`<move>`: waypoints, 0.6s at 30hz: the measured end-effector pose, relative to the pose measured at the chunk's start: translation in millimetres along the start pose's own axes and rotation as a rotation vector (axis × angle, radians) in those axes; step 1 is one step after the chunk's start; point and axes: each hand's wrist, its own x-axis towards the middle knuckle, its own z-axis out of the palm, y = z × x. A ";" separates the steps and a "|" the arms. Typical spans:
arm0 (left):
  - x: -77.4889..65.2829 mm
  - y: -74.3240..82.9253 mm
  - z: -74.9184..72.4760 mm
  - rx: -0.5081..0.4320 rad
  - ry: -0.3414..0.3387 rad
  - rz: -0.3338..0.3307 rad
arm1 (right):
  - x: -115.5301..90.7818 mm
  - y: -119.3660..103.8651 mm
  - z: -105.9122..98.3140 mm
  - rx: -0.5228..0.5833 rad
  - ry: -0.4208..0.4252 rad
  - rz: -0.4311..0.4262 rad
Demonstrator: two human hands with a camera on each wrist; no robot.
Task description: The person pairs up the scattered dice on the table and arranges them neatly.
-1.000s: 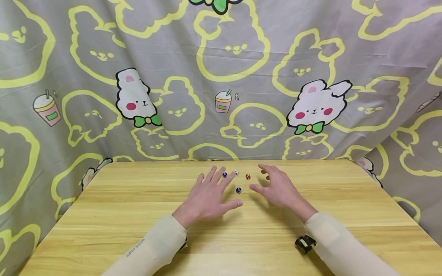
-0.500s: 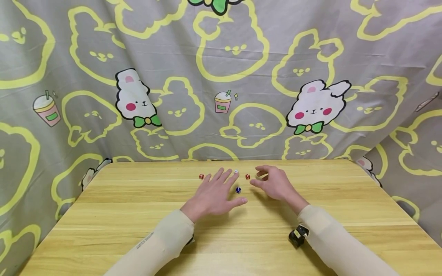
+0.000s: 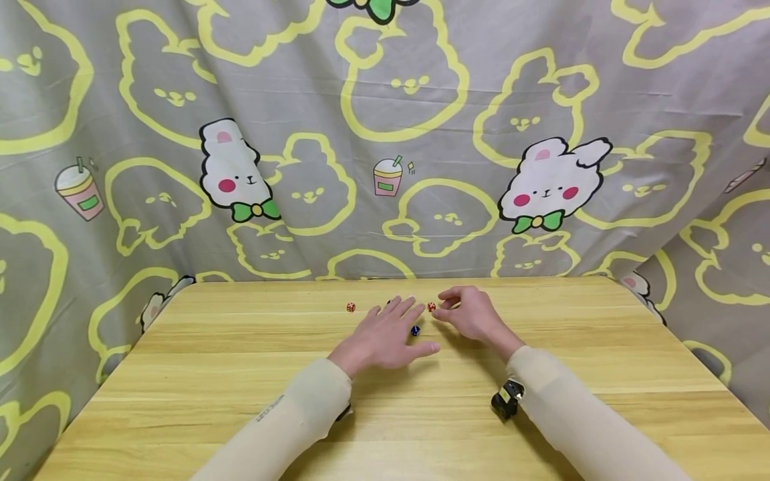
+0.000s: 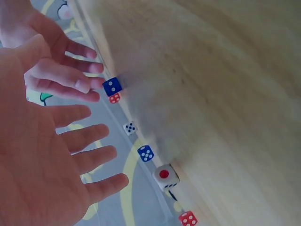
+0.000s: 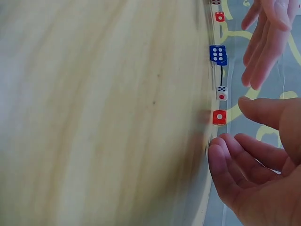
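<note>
Dice [image 4: 165, 177] look smooth plastic, the tabletop [image 3: 204, 374] wood-grained (faintly glossy), the curtain [image 3: 295, 87] creased cloth.

The left red die [image 3: 351, 307], white-pipped, lies leftmost on the surface [image 3: 180, 401]; the right red die [image 3: 431, 306] lies rightmost; the near blue die [image 3: 415, 331] sits in front and slightly left of it; behind, the far white die [image 4: 130, 127] shows a dark five, the far blue die [image 4: 146, 153] to its left; the near white die [image 4: 165, 177] shows one red pip in the left wrist view
</note>
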 end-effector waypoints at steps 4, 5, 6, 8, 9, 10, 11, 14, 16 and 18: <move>3.8 1.5 1.3 -0.018 -0.019 0.003 | 4.9 1.5 2.1 -0.005 0.002 0.007; 4.5 1.8 1.7 -0.022 -0.023 0.004 | 6.0 1.7 2.5 -0.004 0.000 0.006; 5.2 2.1 1.9 -0.025 -0.028 0.004 | 7.0 1.7 2.9 -0.004 -0.001 0.003; 6.8 2.3 2.5 -0.024 -0.033 0.005 | 8.8 1.5 3.7 -0.001 -0.002 0.002; 7.6 2.4 2.7 -0.023 -0.034 0.007 | 9.6 1.3 4.2 -0.001 -0.004 -0.001; 8.3 2.5 2.9 -0.023 -0.037 0.006 | 10.5 1.2 4.8 0.000 -0.008 -0.003; 9.1 2.6 3.1 -0.023 -0.040 0.005 | 11.3 1.1 5.5 -0.001 -0.010 -0.005; 11.5 2.7 3.5 -0.018 -0.048 0.005 | 13.6 1.2 7.3 -0.013 -0.010 -0.006; 12.8 2.9 3.4 -0.018 -0.055 0.004 | 15.3 1.9 8.3 -0.017 -0.009 -0.004; 14.0 3.0 3.3 -0.015 -0.062 0.005 | 16.6 2.5 8.8 -0.020 -0.006 -0.005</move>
